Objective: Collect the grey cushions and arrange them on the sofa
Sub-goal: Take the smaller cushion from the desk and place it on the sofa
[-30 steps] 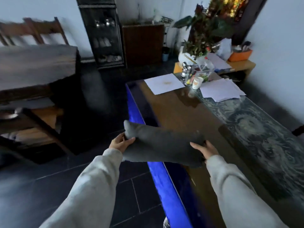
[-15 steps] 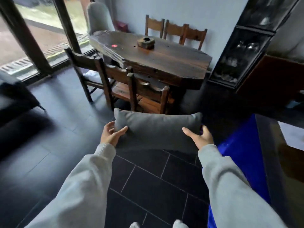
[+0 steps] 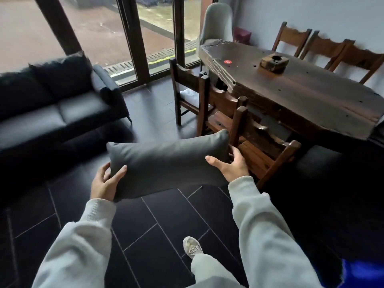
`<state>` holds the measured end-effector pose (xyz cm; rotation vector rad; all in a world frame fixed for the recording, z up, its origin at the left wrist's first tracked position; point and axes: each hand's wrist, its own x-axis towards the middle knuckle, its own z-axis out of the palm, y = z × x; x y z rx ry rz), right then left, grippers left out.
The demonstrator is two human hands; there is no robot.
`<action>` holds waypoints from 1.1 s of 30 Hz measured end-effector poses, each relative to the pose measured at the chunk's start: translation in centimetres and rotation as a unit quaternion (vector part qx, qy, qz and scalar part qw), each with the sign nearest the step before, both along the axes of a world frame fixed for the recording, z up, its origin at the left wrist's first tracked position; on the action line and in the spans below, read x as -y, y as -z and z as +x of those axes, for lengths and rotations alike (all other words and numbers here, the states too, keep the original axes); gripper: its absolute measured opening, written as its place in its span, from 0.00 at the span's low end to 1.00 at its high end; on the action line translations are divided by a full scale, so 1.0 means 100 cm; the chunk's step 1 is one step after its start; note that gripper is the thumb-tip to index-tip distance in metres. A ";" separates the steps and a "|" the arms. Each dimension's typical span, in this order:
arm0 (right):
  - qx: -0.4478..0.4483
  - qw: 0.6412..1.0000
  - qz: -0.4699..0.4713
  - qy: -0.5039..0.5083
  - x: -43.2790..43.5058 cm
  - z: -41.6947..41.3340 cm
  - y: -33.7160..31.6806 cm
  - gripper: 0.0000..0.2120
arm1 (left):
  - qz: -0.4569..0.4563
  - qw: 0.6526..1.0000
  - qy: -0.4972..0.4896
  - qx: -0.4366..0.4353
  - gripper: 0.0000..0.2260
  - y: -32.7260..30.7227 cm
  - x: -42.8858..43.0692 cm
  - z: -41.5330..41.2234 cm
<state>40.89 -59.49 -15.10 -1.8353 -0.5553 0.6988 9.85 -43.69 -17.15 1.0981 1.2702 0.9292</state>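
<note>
Grey cushion [image 3: 168,165] held in the air between both hands, long axis roughly level, right end slightly higher. Left hand [image 3: 106,183] grips the left short end, thumb on the near face, fingers behind. Right hand [image 3: 230,165] clasps the right short end, thumb across the near face. Dark sofa [image 3: 62,104] lies ahead and left of the left hand, well apart. Wooden chair [image 3: 261,142] stands just beyond the right hand; wooden table [image 3: 301,88] farther right. Dark tiled floor [image 3: 158,229] below the hands; one shoe [image 3: 192,246] visible.

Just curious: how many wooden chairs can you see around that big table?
5: two on the near side, three by the wall. Others may be hidden.
</note>
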 end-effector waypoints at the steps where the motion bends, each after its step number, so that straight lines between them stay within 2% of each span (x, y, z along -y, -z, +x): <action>1: -0.003 1.000 0.004 -0.010 -0.020 0.005 0.000 0.52 | 0.003 1.000 -0.013 -0.004 0.25 0.000 -0.011 0.001; 5: -0.009 0.999 0.017 -0.050 -0.094 0.023 -0.005 0.55 | 0.004 0.998 -0.058 -0.015 0.26 -0.006 -0.055 0.005; 10: -0.011 0.991 0.000 -0.130 -0.178 0.035 -0.006 0.46 | 0.021 0.990 -0.139 -0.025 0.16 -0.019 -0.095 0.000; 14: -0.012 0.982 0.005 -0.189 -0.240 0.008 -0.009 0.49 | 0.023 0.979 -0.199 -0.042 0.16 -0.026 -0.114 -0.025; 15: -0.015 0.979 0.006 -0.201 -0.257 -0.002 -0.010 0.46 | 0.023 0.976 -0.214 -0.047 0.18 -0.027 -0.120 -0.034; 17: -0.014 0.975 0.004 -0.223 -0.289 -0.023 -0.010 0.32 | 0.027 0.969 -0.239 -0.051 0.21 -0.025 -0.134 -0.056; 19: -0.015 0.970 0.005 -0.244 -0.323 -0.047 -0.008 0.25 | 0.030 0.964 -0.257 -0.060 0.20 -0.020 -0.153 -0.080; 21: -0.027 0.965 0.011 -0.260 -0.358 -0.074 -0.004 0.26 | 0.034 0.957 -0.277 -0.072 0.19 -0.011 -0.181 -0.106; 26: -0.024 0.958 0.003 -0.286 -0.446 -0.147 0.001 0.42 | 0.034 0.955 -0.284 -0.079 0.21 -0.004 -0.259 -0.177; 28: -0.019 0.957 -0.007 -0.290 -0.482 -0.176 -0.005 0.45 | 0.037 0.954 -0.289 -0.070 0.21 -0.013 -0.292 -0.206; 31: -0.010 0.955 -0.003 -0.298 -0.533 -0.220 -0.016 0.42 | 0.043 0.953 -0.293 -0.066 0.21 -0.025 -0.338 -0.248; 33: -0.012 0.955 0.009 -0.298 -0.568 -0.248 -0.023 0.33 | 0.051 0.951 -0.299 -0.065 0.20 -0.032 -0.371 -0.274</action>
